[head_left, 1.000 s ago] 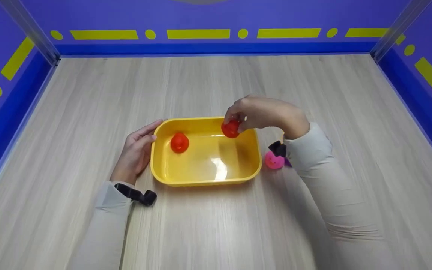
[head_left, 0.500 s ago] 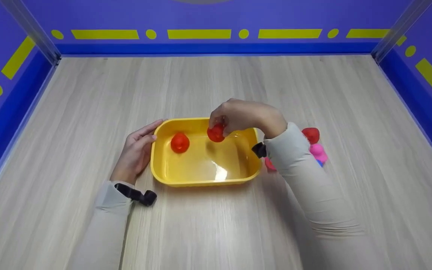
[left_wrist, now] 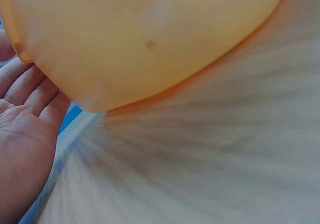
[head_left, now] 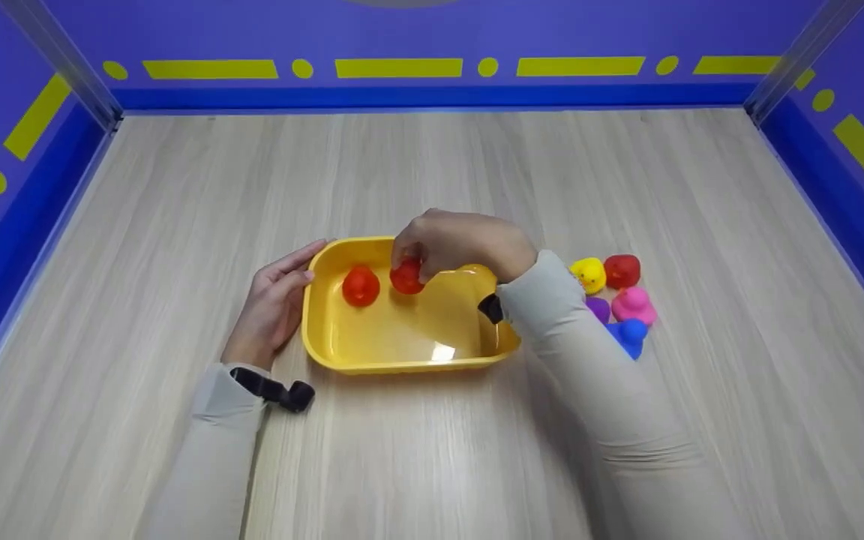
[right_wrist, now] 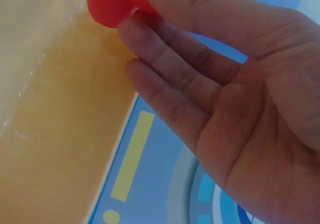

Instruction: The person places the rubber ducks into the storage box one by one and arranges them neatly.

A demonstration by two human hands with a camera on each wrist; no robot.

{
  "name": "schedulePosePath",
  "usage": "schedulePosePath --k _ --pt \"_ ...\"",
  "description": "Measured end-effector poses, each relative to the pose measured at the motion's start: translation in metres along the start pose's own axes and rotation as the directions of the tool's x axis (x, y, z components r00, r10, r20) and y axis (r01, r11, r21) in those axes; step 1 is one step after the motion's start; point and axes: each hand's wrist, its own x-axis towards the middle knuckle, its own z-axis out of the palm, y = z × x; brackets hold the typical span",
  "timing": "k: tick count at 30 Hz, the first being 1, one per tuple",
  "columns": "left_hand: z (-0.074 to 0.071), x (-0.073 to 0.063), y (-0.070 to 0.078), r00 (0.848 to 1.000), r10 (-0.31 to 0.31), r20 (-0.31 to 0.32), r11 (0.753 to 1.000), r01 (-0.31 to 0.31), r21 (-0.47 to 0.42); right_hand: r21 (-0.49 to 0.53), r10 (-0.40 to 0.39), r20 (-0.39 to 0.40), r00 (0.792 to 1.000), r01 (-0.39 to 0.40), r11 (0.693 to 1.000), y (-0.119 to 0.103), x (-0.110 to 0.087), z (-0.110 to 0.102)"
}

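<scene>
At the far side of the tray point(head_left: 402, 368), the right hand point(head_left: 462, 241) is pinching in its fingers point(right_wrist: 157, 53) a red duck point(head_left: 405, 278), probably light and softly squeezable, best taken gently round its body, while the left hand point(head_left: 268, 309) is holding the tray's left end.

Ducks, seven visible: three red, comprising one held red duck point(head_left: 405, 280), one loose red duck point(head_left: 361, 286) and one outer red duck point(head_left: 622, 271); one yellow duck point(head_left: 589, 275); one pink duck point(head_left: 633, 306); one purple duck point(head_left: 598, 309); one blue duck point(head_left: 631, 335). Any behind the right sleeve point(head_left: 612, 405) cannot be counted. Tubs, one: yellow tub point(head_left: 413, 368). Hands, two: left hand point(head_left: 271, 304), right hand point(head_left: 466, 241). Tables, one: wooden table point(head_left: 417, 465).
</scene>
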Motion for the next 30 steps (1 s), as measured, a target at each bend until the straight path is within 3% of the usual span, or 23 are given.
schedulePosePath --k 9,30 --pt "-0.001 0.000 0.000 1.000 -0.002 0.009 1.000 0.002 -0.004 -0.046 -0.046 -0.022 0.999 0.045 0.998 -0.002 0.012 0.008" --pt "0.000 0.000 0.001 1.000 -0.007 -0.005 1.000 0.007 -0.004 -0.076 -0.006 -0.013 1.000 0.005 0.997 -0.004 0.024 0.016"
